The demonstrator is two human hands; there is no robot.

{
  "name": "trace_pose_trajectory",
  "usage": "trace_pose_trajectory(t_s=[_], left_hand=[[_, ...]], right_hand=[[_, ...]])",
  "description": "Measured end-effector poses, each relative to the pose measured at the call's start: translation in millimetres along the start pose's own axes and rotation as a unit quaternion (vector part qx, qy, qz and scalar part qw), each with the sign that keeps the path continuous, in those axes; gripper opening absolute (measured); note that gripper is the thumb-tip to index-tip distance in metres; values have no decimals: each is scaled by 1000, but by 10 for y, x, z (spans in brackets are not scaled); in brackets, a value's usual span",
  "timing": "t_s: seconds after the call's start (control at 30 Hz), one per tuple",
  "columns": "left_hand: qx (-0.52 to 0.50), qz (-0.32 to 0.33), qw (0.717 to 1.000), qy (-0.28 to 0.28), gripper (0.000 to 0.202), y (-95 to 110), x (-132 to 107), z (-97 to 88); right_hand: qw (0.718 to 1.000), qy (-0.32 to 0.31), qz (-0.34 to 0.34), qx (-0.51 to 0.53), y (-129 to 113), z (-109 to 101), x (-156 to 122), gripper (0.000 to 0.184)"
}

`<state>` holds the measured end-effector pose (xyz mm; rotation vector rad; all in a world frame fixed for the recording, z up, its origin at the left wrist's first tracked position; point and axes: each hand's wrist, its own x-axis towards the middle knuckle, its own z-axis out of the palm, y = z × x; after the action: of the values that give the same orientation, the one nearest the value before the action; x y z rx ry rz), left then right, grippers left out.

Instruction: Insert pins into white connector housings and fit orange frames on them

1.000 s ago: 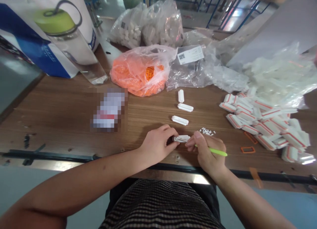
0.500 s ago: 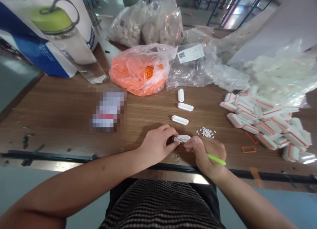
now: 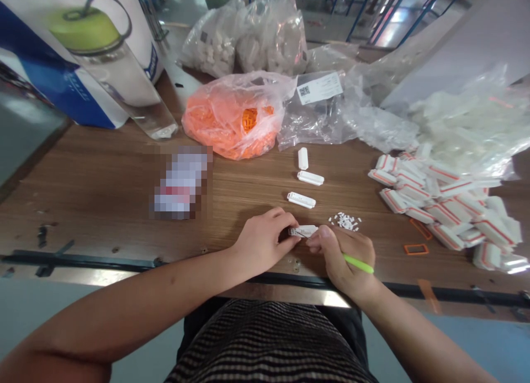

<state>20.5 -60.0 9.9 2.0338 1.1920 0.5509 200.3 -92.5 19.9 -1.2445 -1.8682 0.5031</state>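
Note:
My left hand pinches a small white plastic case against the wooden table near its front edge. My right hand is closed around a thin tool with a green handle, its tip on the case. Three more white cases lie in a row just beyond. A little heap of tiny white bits sits right of the held case.
A pile of white cases with orange seals lies at right, with loose orange rings nearby. An orange-filled bag, clear bags, a water bottle and a blurred packet stand further back.
My right hand has drawn slightly left and closer to the case, the green handle tilting down. My left hand and the case stay where they were.

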Motion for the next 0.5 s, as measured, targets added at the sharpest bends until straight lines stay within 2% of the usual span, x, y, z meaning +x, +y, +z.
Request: trace_pose_trajectory(t_s=[0.23,0.5], left_hand=[[1,4,1000,8,9,9,-10,-1],[-3,10,1000,14,8,-8,-9,6]], right_hand=[[998,50,29,20,39,-23,-68,37],[999,36,35,10,41,-9,-55,37]])
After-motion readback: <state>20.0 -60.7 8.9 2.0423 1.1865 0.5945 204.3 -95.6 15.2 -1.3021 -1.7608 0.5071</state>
